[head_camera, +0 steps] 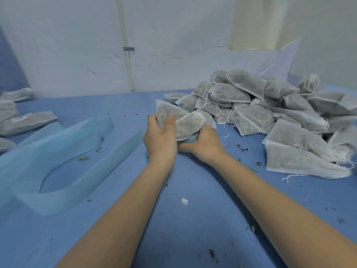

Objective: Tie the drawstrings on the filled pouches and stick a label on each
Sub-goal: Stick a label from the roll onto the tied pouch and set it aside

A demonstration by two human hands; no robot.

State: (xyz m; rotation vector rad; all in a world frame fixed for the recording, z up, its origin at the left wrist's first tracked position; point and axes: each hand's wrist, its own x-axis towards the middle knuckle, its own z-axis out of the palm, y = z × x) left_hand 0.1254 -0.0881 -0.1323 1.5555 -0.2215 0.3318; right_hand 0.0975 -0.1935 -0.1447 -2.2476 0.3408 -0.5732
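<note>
A filled white mesh pouch (183, 123) with dark dried herbs inside is held up over the middle of the blue table. My left hand (161, 139) grips its left side, the thumb pressed on the front beside a taut white drawstring (185, 117) that crosses the pouch. My right hand (202, 144) cups the pouch from below and right; its fingers are hidden under the pouch, next to a small light blue object (190, 139). A big heap of filled pouches (270, 109) with loose strings lies to the right.
Several flat pouches, one bearing a white label (18, 119), lie at the far left. A light blue fabric strip (63, 157) curves over the left of the blue table cover (193, 219). Herb crumbs and a small white scrap (184, 201) dot the surface. A white wall rises behind.
</note>
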